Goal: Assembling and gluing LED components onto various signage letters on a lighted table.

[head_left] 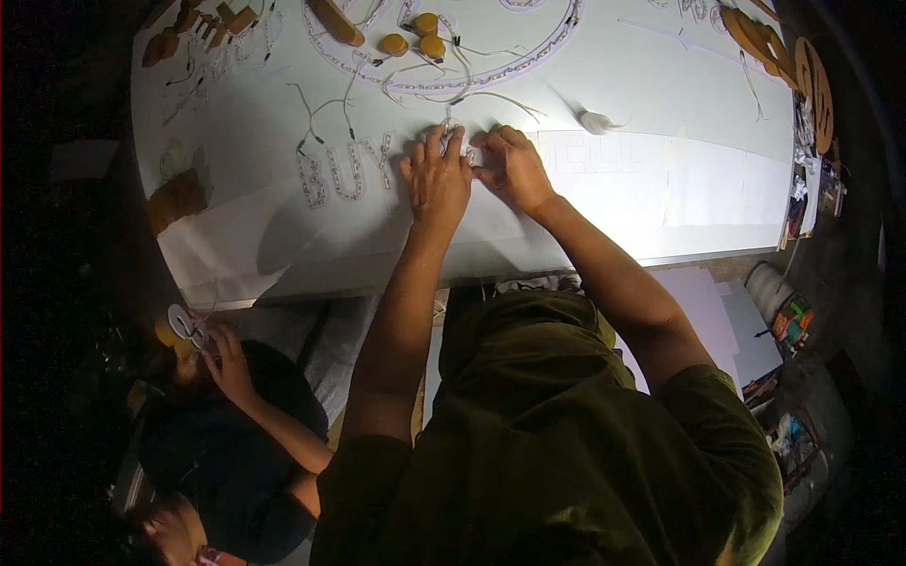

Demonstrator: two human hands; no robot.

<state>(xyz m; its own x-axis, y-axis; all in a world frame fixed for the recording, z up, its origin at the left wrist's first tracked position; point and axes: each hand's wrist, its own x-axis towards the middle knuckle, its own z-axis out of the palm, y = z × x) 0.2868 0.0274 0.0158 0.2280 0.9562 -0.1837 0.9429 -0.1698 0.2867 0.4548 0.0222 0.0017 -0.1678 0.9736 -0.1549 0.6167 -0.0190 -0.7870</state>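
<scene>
My left hand (pixel 440 181) lies with fingers stretched over a white letter-shaped piece (pixel 453 124) on the white table, hiding most of it. Close beside it, my right hand (pixel 514 170) is closed, thumb and fingertips pinched near the small LED-lined part (pixel 471 158) showing between the hands. What sits in that pinch is hidden. To the left stand several letter-shaped pieces lined with LED strip, among them a U-shaped piece (pixel 347 172). Thin wires (pixel 347 106) run from their tops. A pale sheet with faint outlines (pixel 604 156) stretches to the right of my right hand.
A large ring of LED strip (pixel 491 77) with loose wires and several yellow-brown rolls (pixel 427 24) occupies the far side. Brown cut-out shapes (pixel 760 42) lie at the far right. At lower left, another person's hand (pixel 229 363) is by a round white piece (pixel 185 324).
</scene>
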